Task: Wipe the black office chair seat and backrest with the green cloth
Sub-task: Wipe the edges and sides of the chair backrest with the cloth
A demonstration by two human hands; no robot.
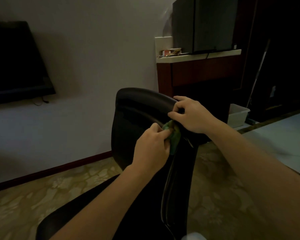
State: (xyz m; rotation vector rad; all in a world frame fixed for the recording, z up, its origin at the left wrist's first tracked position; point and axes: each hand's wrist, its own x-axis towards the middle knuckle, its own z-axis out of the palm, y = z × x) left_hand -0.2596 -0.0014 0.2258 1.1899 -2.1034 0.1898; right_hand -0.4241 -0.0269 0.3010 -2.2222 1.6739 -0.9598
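The patterned floor (33,196) spreads left of and below the backrest (133,115) of the black office chair (177,179). The room is dim, so we make out little surface detail on the chair. We see the backrest from its side and rear, upright. Its lower part is covered by our forearms, and the seat (62,220) below and left of it is only a dark shape cut off by the bottom edge.

Far left of the backrest, a dark television (15,63) hangs on the wall, its left side out of frame. Above and right of the backrest stands a wooden cabinet with a pale counter (220,53). The counter carries a tall dark box (204,25) whose top is cropped, and some small items too blurred to name. Right of the backrest, a white bin (237,115) sits on the floor, partly hidden behind the right hand.

The right hand (192,115) grips the backrest's upper right rim, its fingers (177,99) curled over the edge, their tips hidden on the far side. The left hand (151,149) sits just below it and holds the green cloth (174,137) bunched in curled fingers against the backrest's right edge. Most of the cloth is hidden inside that grip, with only a crumpled fold showing between the two hands.
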